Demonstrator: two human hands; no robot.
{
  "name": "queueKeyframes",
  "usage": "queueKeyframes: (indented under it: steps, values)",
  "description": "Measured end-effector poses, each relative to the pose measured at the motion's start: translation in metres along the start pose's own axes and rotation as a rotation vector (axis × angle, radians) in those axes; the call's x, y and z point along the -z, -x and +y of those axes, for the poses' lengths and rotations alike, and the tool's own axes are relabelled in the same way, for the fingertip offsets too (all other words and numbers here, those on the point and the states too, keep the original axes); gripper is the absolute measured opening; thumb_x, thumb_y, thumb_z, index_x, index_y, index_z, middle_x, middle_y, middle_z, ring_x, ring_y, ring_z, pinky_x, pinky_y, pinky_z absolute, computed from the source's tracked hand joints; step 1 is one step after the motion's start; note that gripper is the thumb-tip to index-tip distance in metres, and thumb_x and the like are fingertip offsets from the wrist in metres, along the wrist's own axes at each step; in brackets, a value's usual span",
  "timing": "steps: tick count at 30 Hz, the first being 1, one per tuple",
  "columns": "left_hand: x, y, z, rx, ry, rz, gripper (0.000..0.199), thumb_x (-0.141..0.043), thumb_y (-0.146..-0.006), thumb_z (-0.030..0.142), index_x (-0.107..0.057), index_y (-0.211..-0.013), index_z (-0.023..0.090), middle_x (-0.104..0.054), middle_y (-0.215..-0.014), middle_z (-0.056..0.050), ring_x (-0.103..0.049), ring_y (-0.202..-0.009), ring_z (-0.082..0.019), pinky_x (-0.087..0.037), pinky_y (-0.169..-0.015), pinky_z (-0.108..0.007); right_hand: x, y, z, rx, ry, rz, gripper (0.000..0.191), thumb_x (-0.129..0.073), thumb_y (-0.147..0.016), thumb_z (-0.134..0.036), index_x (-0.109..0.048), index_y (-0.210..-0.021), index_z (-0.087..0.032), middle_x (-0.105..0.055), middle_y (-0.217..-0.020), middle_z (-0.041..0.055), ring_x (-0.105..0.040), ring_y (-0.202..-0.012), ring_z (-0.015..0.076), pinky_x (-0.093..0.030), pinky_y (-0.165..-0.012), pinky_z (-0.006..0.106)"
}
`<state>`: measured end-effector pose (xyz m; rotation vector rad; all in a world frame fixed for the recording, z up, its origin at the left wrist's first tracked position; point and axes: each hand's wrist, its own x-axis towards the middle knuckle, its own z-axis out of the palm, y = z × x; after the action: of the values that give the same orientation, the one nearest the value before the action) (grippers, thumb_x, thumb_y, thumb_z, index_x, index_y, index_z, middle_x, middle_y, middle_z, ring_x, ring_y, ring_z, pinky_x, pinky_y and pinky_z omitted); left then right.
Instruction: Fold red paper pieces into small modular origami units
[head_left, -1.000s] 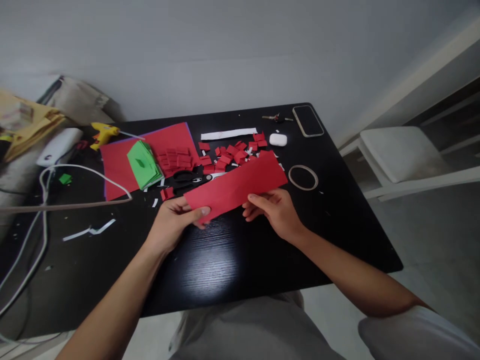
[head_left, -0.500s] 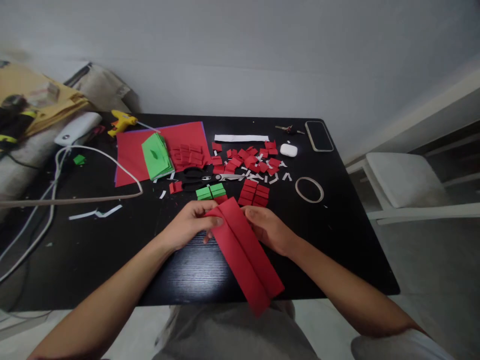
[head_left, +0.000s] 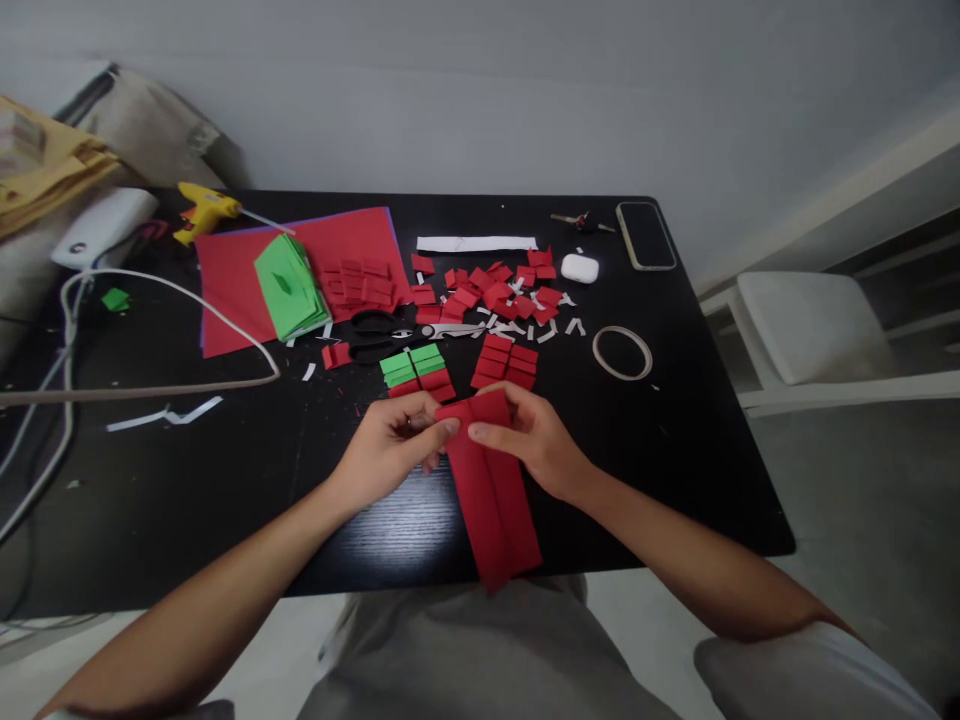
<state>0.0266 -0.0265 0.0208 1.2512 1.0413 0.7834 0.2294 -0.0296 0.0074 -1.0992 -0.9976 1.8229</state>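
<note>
A long red paper strip, creased lengthwise, hangs down past the table's front edge. My left hand pinches its upper left corner between thumb and fingers. At the upper right, my right hand grips the same strip, thumb on top and fingers behind. Just beyond my hands lie folded green pieces with red ones under them, and a block of folded red pieces. Black-handled scissors rest farther back, beside many small red pieces and white scraps.
On the black table are green sheets on large red paper, a yellow glue gun, a white cable, a tape ring, a white case and a phone. A chair stands right.
The red strip has turned more upright, its lower end moving left. My right thumb now lies on its face. The view has shifted slightly.
</note>
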Motion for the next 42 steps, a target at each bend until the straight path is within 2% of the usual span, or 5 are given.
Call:
queueKeyframes:
  steps: [4, 11, 26, 32, 42]
  values:
    - [-0.0024, -0.0001, -0.0025, 0.034, 0.019, -0.045, 0.036, -0.082, -0.084, 0.04, -0.06, -0.068, 0.015, -0.06, -0.051, 0.005, -0.055, -0.04, -0.006, -0.046, -0.043, -0.016, 0.0015, -0.0004, -0.002, 0.108, 0.137, 0.058, 0.028, -0.09, -0.073, -0.033, -0.074, -0.093, -0.022, -0.072, -0.091, -0.0003, -0.067, -0.079, 0.0146, -0.053, -0.072, 0.027]
    - [-0.0023, 0.0012, -0.0073, 0.083, -0.015, -0.058, 0.034, -0.082, -0.084, 0.037, -0.062, -0.067, 0.015, -0.06, -0.049, 0.004, -0.054, -0.039, -0.006, -0.044, -0.041, -0.016, 0.0052, -0.0013, 0.0, 0.132, 0.149, 0.06, 0.017, -0.086, -0.079, -0.032, -0.078, -0.091, -0.022, -0.076, -0.09, 0.0003, -0.068, -0.085, 0.0149, -0.051, -0.081, 0.028]
    - [-0.0046, 0.0028, -0.01, -0.043, -0.118, -0.028, 0.034, -0.069, -0.096, 0.038, -0.063, -0.071, 0.016, -0.064, -0.055, 0.002, -0.059, -0.044, -0.007, -0.049, -0.047, -0.017, 0.006, -0.0022, -0.0008, 0.142, 0.165, 0.087, 0.017, -0.083, -0.08, -0.032, -0.079, -0.092, -0.02, -0.077, -0.092, 0.0018, -0.069, -0.087, 0.0171, -0.053, -0.081, 0.03]
    - [-0.003, 0.0051, -0.0094, -0.097, -0.148, -0.056, 0.024, -0.068, -0.096, 0.03, -0.063, -0.077, 0.016, -0.064, -0.056, 0.002, -0.059, -0.046, -0.008, -0.049, -0.049, -0.018, 0.0062, -0.0016, -0.0015, 0.146, 0.19, 0.104, 0.018, -0.083, -0.08, -0.033, -0.078, -0.092, -0.021, -0.077, -0.092, 0.002, -0.069, -0.085, 0.0176, -0.054, -0.08, 0.031]
    - [-0.0012, 0.0069, -0.009, -0.195, -0.248, -0.097, 0.022, -0.068, -0.096, 0.029, -0.065, -0.078, 0.017, -0.064, -0.057, 0.003, -0.06, -0.047, -0.008, -0.047, -0.048, -0.017, 0.0059, 0.0002, -0.0037, 0.159, 0.227, 0.1, 0.023, -0.088, -0.075, -0.033, -0.078, -0.091, -0.022, -0.076, -0.094, 0.0011, -0.069, -0.091, 0.0187, -0.053, -0.091, 0.034]
